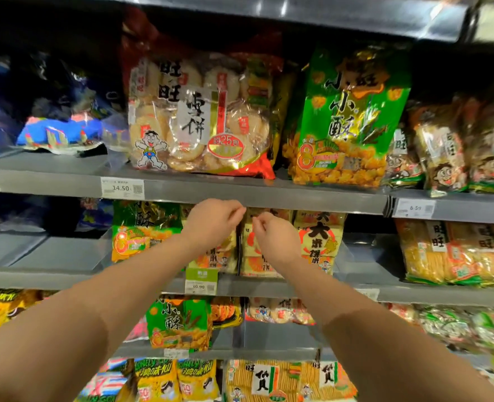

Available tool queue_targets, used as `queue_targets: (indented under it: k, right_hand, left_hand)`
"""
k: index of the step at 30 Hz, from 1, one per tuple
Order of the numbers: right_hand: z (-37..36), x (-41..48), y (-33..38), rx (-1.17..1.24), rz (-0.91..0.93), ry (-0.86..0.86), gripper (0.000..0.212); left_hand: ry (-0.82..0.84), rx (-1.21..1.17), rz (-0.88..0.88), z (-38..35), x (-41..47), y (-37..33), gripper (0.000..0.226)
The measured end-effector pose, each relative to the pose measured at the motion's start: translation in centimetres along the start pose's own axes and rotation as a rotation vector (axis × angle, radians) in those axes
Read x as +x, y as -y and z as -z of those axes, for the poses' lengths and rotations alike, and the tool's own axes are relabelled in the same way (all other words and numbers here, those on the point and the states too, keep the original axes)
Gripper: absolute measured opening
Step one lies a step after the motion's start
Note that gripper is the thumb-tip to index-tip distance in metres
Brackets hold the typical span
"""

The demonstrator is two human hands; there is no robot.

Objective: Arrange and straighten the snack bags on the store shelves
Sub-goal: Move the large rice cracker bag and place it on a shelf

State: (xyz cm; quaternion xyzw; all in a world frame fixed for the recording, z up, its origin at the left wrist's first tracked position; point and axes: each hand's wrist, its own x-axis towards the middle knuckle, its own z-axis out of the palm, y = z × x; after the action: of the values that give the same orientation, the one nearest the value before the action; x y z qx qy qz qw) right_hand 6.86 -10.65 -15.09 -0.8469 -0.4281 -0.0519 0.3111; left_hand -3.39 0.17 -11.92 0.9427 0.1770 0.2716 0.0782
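Left hand: the person's left hand (214, 224) reaches up to the second shelf. Its fingers are curled and its fingertips are drawn against the thumb just under the shelf lip. I cannot tell whether they pinch a bag top.
Right hand: the right hand (276, 240) sits just beside it, fingers likewise curled in, and its hold is equally unclear.
Bags within reach: upright yellow plastic rice-cracker bags (247, 256) stand directly behind both hands, packed side by side on the grey metal middle shelf (65, 253).
Neighbour: a green-and-orange snack bag (141, 230) stands just to their left.
Shelf above: a large clear-and-red bag of round rice crackers (196, 117) and a tall green foil bag (347, 120) stand at the front edge, over the hands.
Far left: blue bags (60, 134) lie slumped flat on that upper shelf.
Risk: pulling one yellow bag top forward could tip it off the ledge or drag its neighbours askew, since they sit pressed together. A knuckle rising into the shelf lip might jolt the big bags overhead.
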Motion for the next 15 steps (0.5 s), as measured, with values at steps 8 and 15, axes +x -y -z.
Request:
queue_targets:
  k: [8, 15]
  right_hand:
    - [5.4, 3.9, 5.0, 0.169, 0.071, -0.204, 0.028]
    - [7.4, 12.2, 5.2, 0.301, -0.146, -0.148, 0.061]
  left_hand:
    - [-0.243, -0.148, 0.079, 5.9, 2.9, 0.0, 0.026]
    - [-0.469, -0.068, 0.296, 9.3, 7.6, 6.8, 0.053]
